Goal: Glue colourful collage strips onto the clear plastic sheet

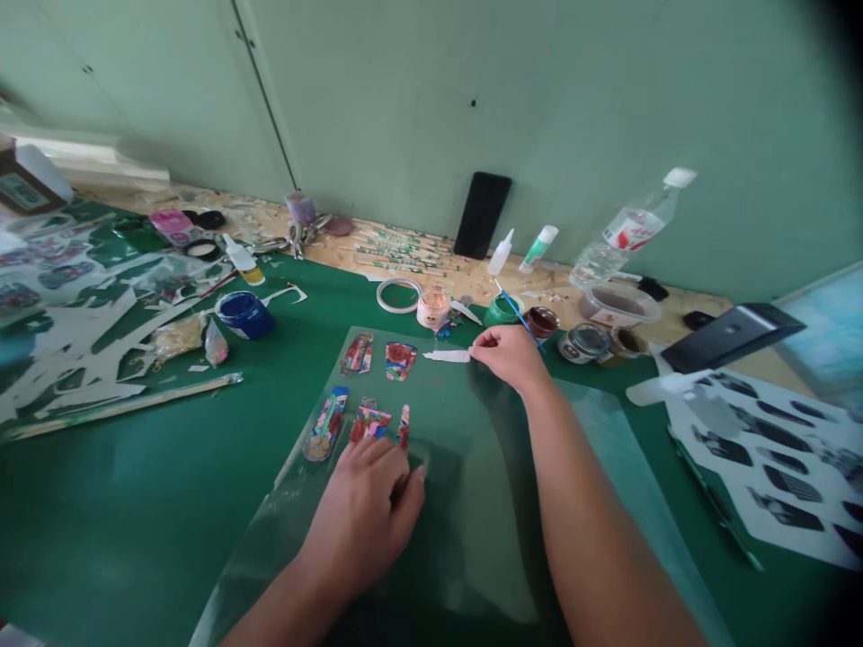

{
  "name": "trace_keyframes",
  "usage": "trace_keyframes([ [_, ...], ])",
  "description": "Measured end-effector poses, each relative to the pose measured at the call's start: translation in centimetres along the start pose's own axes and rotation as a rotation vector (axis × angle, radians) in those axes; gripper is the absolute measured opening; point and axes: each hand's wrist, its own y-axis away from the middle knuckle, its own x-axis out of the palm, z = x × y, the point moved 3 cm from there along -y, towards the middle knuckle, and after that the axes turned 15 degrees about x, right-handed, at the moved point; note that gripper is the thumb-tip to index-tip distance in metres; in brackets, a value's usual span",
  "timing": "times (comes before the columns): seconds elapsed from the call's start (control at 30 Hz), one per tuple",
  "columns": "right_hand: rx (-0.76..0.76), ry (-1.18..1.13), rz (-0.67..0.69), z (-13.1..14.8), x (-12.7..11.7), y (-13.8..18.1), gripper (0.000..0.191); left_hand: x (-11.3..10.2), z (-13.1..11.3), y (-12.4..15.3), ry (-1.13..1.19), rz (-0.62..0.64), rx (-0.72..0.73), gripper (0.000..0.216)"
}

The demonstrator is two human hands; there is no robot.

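My right hand [510,358] pinches the right end of a narrow white paper strip [445,356] that lies along the upper part of a clear plastic sheet [465,503]. My left hand [368,508] rests on the sheet, palm down, with the thumb apart from the bent fingers. Its fingertips touch or partly cover a colourful cut-out piece [369,419], and a slim pink-tipped piece [404,426] sits just beside them. Further colourful pieces lie on the sheet: a long one [326,424] at left, a brownish one [357,354] and a cup-shaped one [400,359] behind.
Behind the sheet stand a peach jar [433,308], a green paint jar [502,310] and a tape roll [397,296]. A blue paint jar [244,314] and paper scraps [101,341] lie left. At right are a plastic bottle [634,225], a black box [732,334] and printed sheets [775,458].
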Motion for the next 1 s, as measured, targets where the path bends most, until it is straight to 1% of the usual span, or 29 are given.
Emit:
trace_keyframes([
  [0.07,0.009,0.001,-0.007,0.0,0.0,0.0,0.005,-1.1,0.9,-1.4,0.044,0.038,-0.092,0.03],
  [0.13,0.017,0.003,-0.013,0.1,0.0,0.0,0.006,-2.4,2.3,-3.5,0.02,0.072,-0.179,0.025],
  [0.2,0.025,0.003,-0.016,0.1,0.0,0.0,0.006,-3.5,3.8,-6.1,-0.024,0.072,-0.212,0.013],
  [0.23,0.028,0.002,-0.017,0.2,0.0,0.0,0.006,-3.7,4.5,-7.4,-0.048,0.089,-0.216,0.013],
  [0.33,0.031,-0.003,-0.016,0.2,-0.1,0.1,0.005,-3.0,6.6,-10.9,-0.094,0.178,-0.213,0.012],
  [0.43,0.035,-0.007,-0.017,0.2,-0.1,0.1,0.005,-1.6,7.9,-13.1,-0.195,0.249,-0.242,0.021],
  [0.53,0.037,-0.005,-0.019,0.1,0.0,0.0,0.005,-0.7,8.3,-14.0,-0.267,0.274,-0.258,0.028],
  [0.7,0.039,-0.001,-0.016,0.0,0.1,-0.3,0.005,-0.8,8.9,-14.9,-0.34,0.276,-0.304,0.027],
  [0.87,0.042,-0.002,-0.014,-0.1,0.2,-0.6,0.006,-0.5,9.6,-15.5,-0.363,0.265,-0.273,0.032],
  [1.0,0.041,-0.004,-0.013,-0.1,0.1,-0.5,0.006,-0.4,10.2,-15.2,-0.355,0.248,-0.23,0.024],
])
